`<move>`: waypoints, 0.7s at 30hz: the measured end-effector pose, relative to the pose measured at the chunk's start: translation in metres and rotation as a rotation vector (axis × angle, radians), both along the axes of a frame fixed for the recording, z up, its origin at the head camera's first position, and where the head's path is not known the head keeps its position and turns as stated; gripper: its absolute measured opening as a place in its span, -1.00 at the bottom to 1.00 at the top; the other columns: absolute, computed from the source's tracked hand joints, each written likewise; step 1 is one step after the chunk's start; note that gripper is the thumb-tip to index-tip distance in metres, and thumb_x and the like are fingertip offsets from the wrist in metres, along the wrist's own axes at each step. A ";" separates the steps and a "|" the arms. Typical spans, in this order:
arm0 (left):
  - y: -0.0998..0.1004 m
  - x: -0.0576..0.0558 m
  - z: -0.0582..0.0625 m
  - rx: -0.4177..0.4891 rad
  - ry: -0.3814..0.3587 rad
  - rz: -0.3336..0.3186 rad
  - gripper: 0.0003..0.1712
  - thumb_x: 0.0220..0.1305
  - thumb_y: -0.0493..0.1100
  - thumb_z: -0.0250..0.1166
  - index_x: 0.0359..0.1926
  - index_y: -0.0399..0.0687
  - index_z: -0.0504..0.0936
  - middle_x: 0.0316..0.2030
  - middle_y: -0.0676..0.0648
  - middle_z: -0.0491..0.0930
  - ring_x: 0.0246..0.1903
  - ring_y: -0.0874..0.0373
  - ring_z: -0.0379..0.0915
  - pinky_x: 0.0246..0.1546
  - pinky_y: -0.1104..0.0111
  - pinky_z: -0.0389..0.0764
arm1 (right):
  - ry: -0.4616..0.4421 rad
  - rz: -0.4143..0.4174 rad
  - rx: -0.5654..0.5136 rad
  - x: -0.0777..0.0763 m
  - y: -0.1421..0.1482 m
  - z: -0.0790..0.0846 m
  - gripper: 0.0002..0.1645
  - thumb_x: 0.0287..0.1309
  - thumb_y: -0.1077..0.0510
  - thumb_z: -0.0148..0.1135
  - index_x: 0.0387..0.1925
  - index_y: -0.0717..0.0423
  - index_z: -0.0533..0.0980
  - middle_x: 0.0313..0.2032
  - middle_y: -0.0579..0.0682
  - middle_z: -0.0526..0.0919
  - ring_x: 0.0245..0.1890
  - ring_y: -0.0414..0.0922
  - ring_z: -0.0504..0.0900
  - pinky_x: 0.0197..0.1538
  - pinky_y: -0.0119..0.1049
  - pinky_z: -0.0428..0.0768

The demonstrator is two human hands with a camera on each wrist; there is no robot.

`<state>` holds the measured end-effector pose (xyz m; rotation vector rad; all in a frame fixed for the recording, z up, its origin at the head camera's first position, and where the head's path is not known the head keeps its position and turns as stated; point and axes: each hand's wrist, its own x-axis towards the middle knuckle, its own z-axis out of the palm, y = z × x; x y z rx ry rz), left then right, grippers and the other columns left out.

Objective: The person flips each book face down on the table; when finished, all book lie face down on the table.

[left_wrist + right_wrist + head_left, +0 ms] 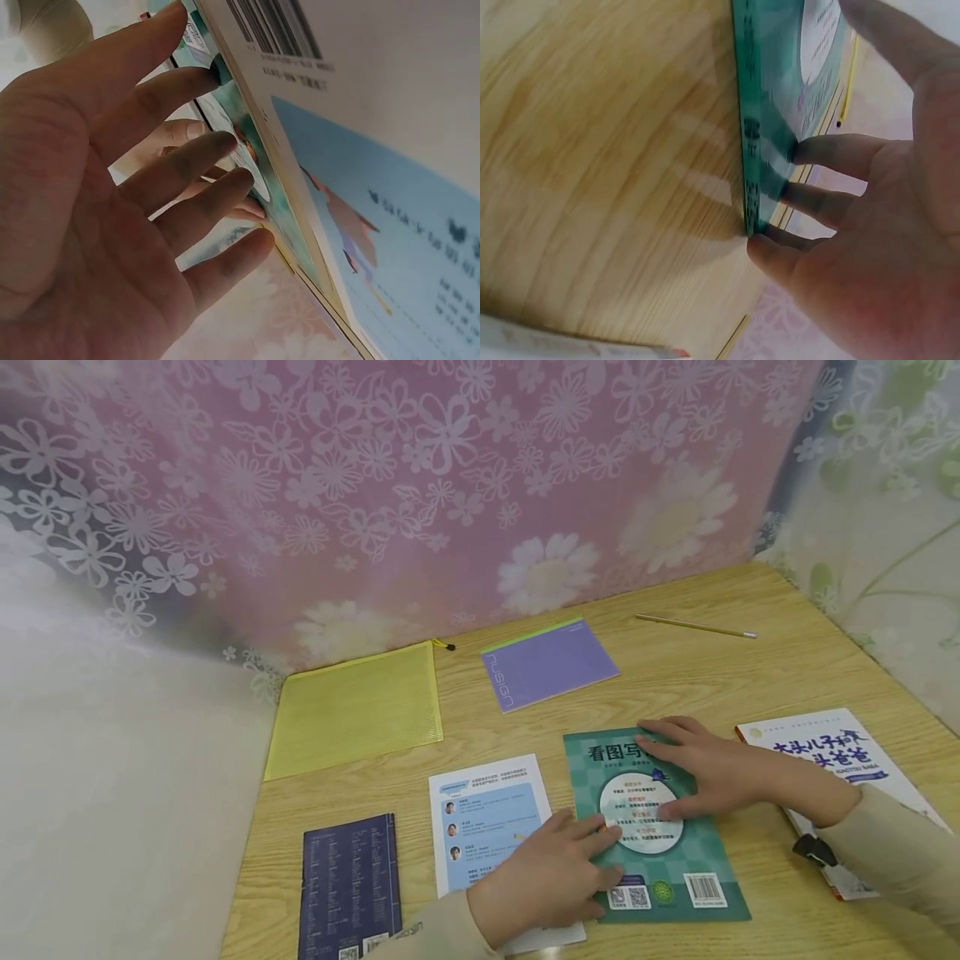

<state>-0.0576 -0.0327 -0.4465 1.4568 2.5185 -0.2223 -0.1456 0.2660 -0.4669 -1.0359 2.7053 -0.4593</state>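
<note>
A green book [652, 870] with a white circle and barcode on its cover lies flat on the wooden table. My left hand [551, 872] reaches over a white-and-blue booklet [491, 806], its fingers spread onto the green book's left edge. On the upper right of the same cover rests my right hand [712, 768], fingers apart. In the right wrist view its fingertips touch the cover near the spine [750, 127]. Seen from the left wrist, the left fingers [187, 161] are loosely extended beside the booklet's barcode side.
A dark blue book [348, 877] lies at the left, and a white book [832, 743] sits partly under the right forearm. Farther back are a yellow zip pouch [360, 710], a purple notebook [551, 664] and a pencil [697, 625]. Floral curtains [450, 485] border the table.
</note>
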 end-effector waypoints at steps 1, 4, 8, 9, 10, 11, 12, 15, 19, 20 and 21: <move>0.002 0.000 0.000 -0.008 -0.007 -0.005 -0.44 0.33 0.39 0.34 0.33 0.59 0.60 0.56 0.20 0.32 0.59 0.18 0.18 0.53 0.12 0.37 | -0.014 0.004 0.004 0.001 -0.001 0.000 0.31 0.03 -0.59 0.40 0.55 0.17 0.32 0.59 0.21 0.15 0.51 0.39 0.16 0.23 0.33 0.56; 0.006 0.000 0.001 -0.022 -0.029 -0.026 -0.43 0.35 0.39 0.33 0.34 0.53 0.60 0.56 0.23 0.31 0.60 0.20 0.17 0.55 0.14 0.35 | -0.051 0.025 0.012 0.003 -0.001 -0.001 0.42 0.00 -0.62 0.39 0.60 0.20 0.21 0.65 0.20 0.02 0.60 0.40 0.01 0.31 0.40 0.48; 0.011 -0.001 0.001 -0.034 -0.037 -0.059 -0.41 0.35 0.38 0.32 0.35 0.47 0.61 0.57 0.22 0.29 0.59 0.19 0.20 0.53 0.18 0.38 | -0.064 0.049 0.016 0.005 -0.001 -0.004 0.51 -0.03 -0.66 0.37 0.65 0.20 0.09 0.70 0.15 -0.12 0.70 0.26 -0.26 0.37 0.44 0.40; 0.012 -0.001 0.001 -0.039 -0.038 -0.063 -0.40 0.35 0.38 0.33 0.35 0.47 0.61 0.57 0.22 0.28 0.58 0.18 0.20 0.52 0.20 0.39 | -0.060 0.054 0.015 0.005 -0.001 -0.005 0.53 -0.03 -0.66 0.37 0.65 0.20 0.07 0.71 0.13 -0.15 0.72 0.20 -0.33 0.37 0.45 0.40; 0.012 -0.001 0.001 -0.040 -0.039 -0.067 -0.40 0.34 0.38 0.33 0.35 0.46 0.61 0.57 0.22 0.28 0.58 0.18 0.21 0.52 0.21 0.40 | -0.054 0.059 0.013 0.005 -0.002 -0.005 0.54 -0.04 -0.67 0.36 0.66 0.19 0.06 0.71 0.12 -0.17 0.72 0.14 -0.41 0.37 0.45 0.40; 0.013 -0.001 0.001 -0.041 -0.039 -0.069 -0.39 0.33 0.38 0.34 0.35 0.46 0.61 0.57 0.21 0.29 0.58 0.18 0.21 0.51 0.23 0.41 | -0.047 0.064 0.011 0.005 -0.002 -0.006 0.55 -0.05 -0.68 0.35 0.66 0.19 0.04 0.71 0.11 -0.18 0.72 0.07 -0.48 0.36 0.44 0.41; 0.014 -0.001 0.000 -0.041 -0.034 -0.074 -0.39 0.31 0.38 0.35 0.34 0.46 0.62 0.57 0.21 0.30 0.57 0.17 0.23 0.50 0.26 0.42 | -0.039 0.068 0.009 0.005 -0.002 -0.006 0.56 -0.05 -0.69 0.35 0.66 0.18 0.03 0.72 0.09 -0.20 0.70 -0.01 -0.55 0.36 0.43 0.42; 0.015 -0.002 0.001 -0.037 -0.015 -0.088 -0.38 0.28 0.39 0.38 0.31 0.45 0.64 0.55 0.20 0.33 0.56 0.16 0.26 0.50 0.35 0.40 | -0.015 0.078 0.002 0.005 -0.001 -0.008 0.58 -0.08 -0.71 0.34 0.67 0.17 0.03 0.72 0.02 -0.26 0.63 -0.26 -0.68 0.35 0.40 0.46; 0.015 -0.002 0.001 -0.031 0.021 -0.115 -0.39 0.23 0.40 0.41 0.27 0.43 0.68 0.53 0.18 0.38 0.52 0.18 0.32 0.50 0.43 0.36 | 0.000 0.091 -0.006 0.003 0.000 -0.008 0.61 -0.12 -0.71 0.36 0.67 0.15 0.01 0.72 0.01 -0.25 0.60 -0.35 -0.70 0.35 0.36 0.47; 0.015 -0.002 0.001 -0.029 0.026 -0.120 -0.39 0.23 0.40 0.41 0.27 0.43 0.69 0.52 0.18 0.39 0.52 0.18 0.33 0.50 0.44 0.36 | -0.005 0.094 -0.010 0.003 0.001 -0.008 0.61 -0.13 -0.70 0.37 0.67 0.15 0.01 0.72 0.03 -0.23 0.62 -0.30 -0.67 0.35 0.37 0.47; 0.015 -0.002 0.001 -0.024 0.028 -0.123 -0.39 0.22 0.40 0.41 0.26 0.43 0.69 0.51 0.17 0.40 0.51 0.18 0.34 0.50 0.44 0.36 | -0.011 0.095 -0.013 0.003 0.001 -0.008 0.62 -0.14 -0.70 0.39 0.68 0.15 0.00 0.72 0.05 -0.22 0.65 -0.23 -0.65 0.35 0.37 0.46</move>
